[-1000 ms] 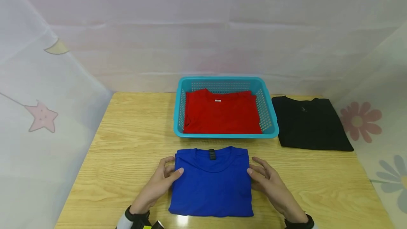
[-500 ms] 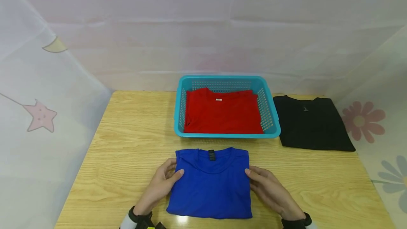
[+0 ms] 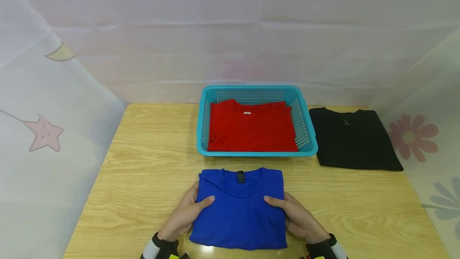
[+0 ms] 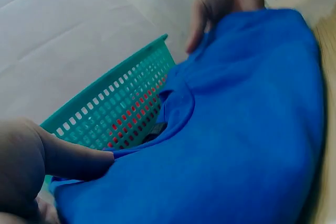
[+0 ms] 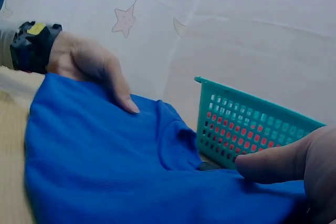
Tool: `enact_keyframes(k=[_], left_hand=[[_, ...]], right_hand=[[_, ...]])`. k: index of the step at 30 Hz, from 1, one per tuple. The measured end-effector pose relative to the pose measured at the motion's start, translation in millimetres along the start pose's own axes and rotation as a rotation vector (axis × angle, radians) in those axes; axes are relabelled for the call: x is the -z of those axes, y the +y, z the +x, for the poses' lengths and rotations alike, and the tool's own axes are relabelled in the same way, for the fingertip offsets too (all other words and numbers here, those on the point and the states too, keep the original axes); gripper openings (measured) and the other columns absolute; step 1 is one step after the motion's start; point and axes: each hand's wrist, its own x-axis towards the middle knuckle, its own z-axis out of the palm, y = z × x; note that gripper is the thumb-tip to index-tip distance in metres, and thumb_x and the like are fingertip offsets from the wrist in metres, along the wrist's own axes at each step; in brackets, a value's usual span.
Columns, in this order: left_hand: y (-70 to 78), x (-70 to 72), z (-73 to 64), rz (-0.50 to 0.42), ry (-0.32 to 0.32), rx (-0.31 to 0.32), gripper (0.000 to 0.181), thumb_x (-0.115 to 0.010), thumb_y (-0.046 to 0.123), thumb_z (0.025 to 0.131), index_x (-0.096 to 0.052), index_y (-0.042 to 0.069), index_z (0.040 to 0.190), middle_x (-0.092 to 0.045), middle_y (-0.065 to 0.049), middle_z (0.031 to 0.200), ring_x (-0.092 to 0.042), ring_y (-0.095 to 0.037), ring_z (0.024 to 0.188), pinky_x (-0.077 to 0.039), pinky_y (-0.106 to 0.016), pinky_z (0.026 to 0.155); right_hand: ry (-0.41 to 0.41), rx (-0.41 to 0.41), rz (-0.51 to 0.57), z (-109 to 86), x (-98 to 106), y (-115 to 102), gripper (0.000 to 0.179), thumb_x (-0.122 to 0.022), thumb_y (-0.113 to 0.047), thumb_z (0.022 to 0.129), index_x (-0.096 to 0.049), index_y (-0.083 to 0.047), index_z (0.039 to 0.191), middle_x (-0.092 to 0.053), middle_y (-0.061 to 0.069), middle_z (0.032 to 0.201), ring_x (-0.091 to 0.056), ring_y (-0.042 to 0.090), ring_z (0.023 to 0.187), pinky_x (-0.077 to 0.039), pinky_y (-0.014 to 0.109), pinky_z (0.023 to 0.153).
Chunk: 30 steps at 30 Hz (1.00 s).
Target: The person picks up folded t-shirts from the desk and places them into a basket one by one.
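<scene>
Worktop (image 3: 143, 187), wood-grained: your left hand (image 3: 185, 212) and right hand (image 3: 300, 217) are gripping one folded blue shirt (image 3: 240, 219) between their fingers (image 3: 193, 192), probably keeping its folds together; beyond the fingers, a basket (image 3: 251, 154) is holding a red shirt (image 3: 253, 133).

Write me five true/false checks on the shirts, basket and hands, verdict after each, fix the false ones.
1. The red shirt lies inside the basket. True.
2. The left hand and the right hand hold the blue shirt at opposite sides. True.
3. The blue shirt lies on top of the red shirt. False: it is outside the basket, on the side nearer the person.
4. The black shirt lies on the table, to the right of the basket in the head view. True.
5. The right thumb is tucked under the blue shirt. False: it lies on top.
</scene>
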Motion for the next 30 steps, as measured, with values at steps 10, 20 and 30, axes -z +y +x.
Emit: enact_keyframes(k=[10,20,30], left_hand=[[1.0,-0.9,3.7,-0.131,-0.104,0.023,0.059,-0.051,0.014,0.103,-0.019,0.001,0.151,-0.045,-0.023,0.139,-0.052,-0.038,0.122,-0.048,-0.047,0.094],[20.4,-10.6,-4.0,-0.135,-0.154,0.003,0.052,-0.046,0.016,0.105,-0.024,-0.001,0.149,-0.045,-0.023,0.141,-0.05,-0.036,0.125,-0.046,-0.044,0.099],[43.2,-18.4,-13.7,-0.096,-0.171,-0.023,0.049,-0.044,0.018,0.106,-0.025,-0.001,0.147,-0.05,-0.024,0.136,-0.055,-0.038,0.119,-0.048,-0.047,0.095]], right_hand=[[0.004,-0.008,0.053,-2.9,3,2,0.078,-0.056,-0.013,0.099,0.0,-0.008,0.153,-0.046,0.016,0.14,-0.052,0.033,0.122,-0.043,0.053,0.1],[0.049,0.01,0.017,-26.0,8,-13,0.079,-0.055,-0.016,0.101,0.003,-0.013,0.153,-0.043,0.014,0.141,-0.052,0.031,0.122,-0.043,0.053,0.1],[0.094,0.013,-0.09,-42.0,0,-31,0.077,-0.055,-0.022,0.101,0.001,-0.012,0.153,-0.043,0.013,0.142,-0.052,0.03,0.121,-0.045,0.052,0.098]])
